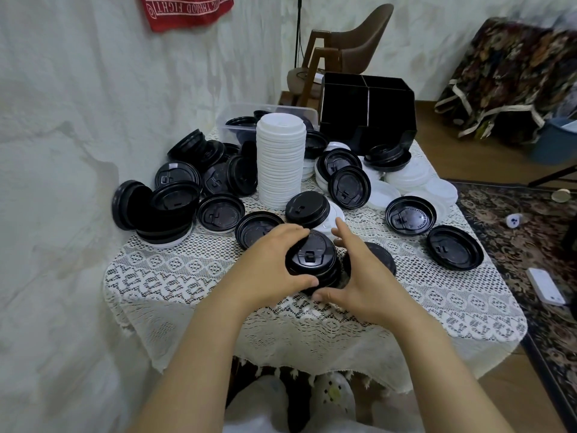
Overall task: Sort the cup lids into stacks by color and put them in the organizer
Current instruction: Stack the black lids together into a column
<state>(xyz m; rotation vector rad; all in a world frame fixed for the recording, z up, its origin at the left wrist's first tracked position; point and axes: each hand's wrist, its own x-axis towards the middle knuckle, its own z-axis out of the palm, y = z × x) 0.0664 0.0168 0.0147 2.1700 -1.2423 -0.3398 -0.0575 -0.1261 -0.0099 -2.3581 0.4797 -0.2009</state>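
Observation:
A short stack of black lids point(312, 260) stands on the lace-covered table point(175, 276) near its front middle. My left hand point(274, 264) grips this stack from the left, thumb at the front, fingers over the back edge. My right hand point(359, 273) cups the stack's right side with fingers spread and fairly straight. A tall stack of white lids point(280, 157) stands behind. Loose black lids point(220, 212) lie scattered left and right, and loose white lids point(415, 179) lie at the right. The black organizer point(368, 110) stands at the table's back right.
A clear plastic bin point(237, 120) holding black lids sits behind the white stack. A wall runs close along the table's left. A brown chair point(352, 42) stands behind the organizer. A patterned rug with small items lies to the right.

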